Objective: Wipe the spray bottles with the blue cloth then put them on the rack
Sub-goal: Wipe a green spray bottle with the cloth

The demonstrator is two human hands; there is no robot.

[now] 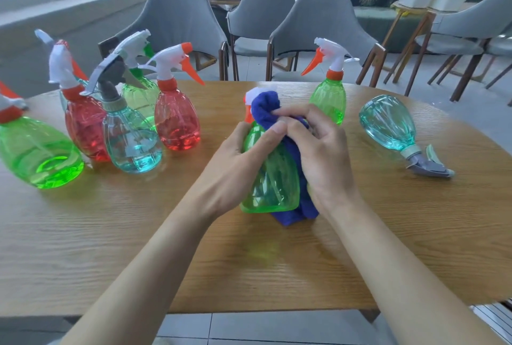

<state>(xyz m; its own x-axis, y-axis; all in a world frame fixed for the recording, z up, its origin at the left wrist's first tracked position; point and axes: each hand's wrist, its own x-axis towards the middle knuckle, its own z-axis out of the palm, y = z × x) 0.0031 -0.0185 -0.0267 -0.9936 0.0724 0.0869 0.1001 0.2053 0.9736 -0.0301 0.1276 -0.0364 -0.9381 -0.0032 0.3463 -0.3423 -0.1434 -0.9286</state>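
While one wooden table (110, 234) holds everything, I count eight spray bottles (177, 123): four green, two red, two pale blue. Five stand at the left. One far green bottle (328, 101) stands at the right, near one lying blue bottle (388, 123). The left hand (235, 156) grips the middle green bottle (273, 178), and the right hand (324, 156) holds one blue cloth (266, 109) against it.

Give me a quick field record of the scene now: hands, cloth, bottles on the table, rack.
left hand: grips the held green bottle over the table
right hand: holds the blue cloth against that bottle's neck and side
left group: at least five bottles standing, green, red and teal
right side: upright green bottle; teal bottle lying on its side
rack: not in view
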